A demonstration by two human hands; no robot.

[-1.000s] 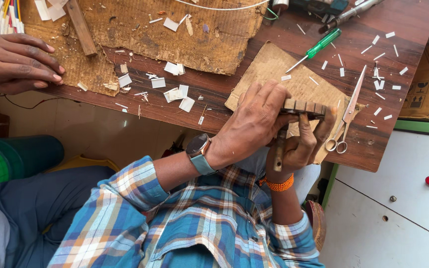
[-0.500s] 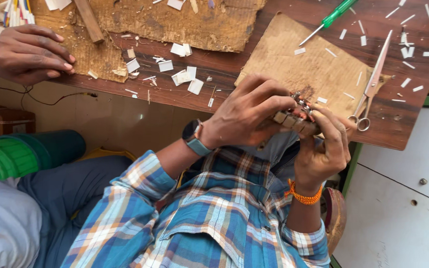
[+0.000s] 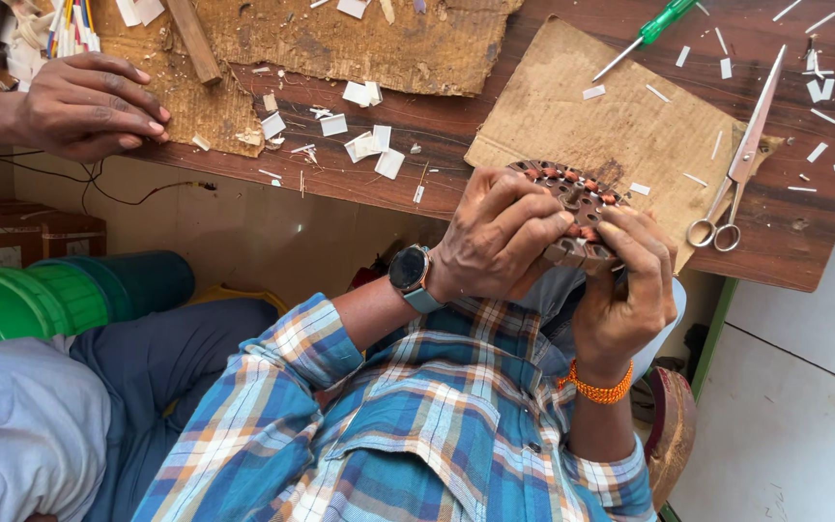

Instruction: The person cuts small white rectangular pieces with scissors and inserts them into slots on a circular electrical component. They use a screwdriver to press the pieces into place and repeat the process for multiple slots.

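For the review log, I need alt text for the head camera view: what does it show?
The left hand and right hand together hold a round slotted metal core with copper windings at the edge of a brown wooden table. Steel scissors lie to its right, and another person's hand rests at far left.

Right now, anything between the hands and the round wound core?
Nothing visible. Both the left hand and right hand already grip the round wound core directly, above the cardboard sheet at the table edge.

Matt metal stator [image 3: 577, 208] with glossy copper windings; rough cardboard [image 3: 611, 126]; worn wooden table [image 3: 785, 232].
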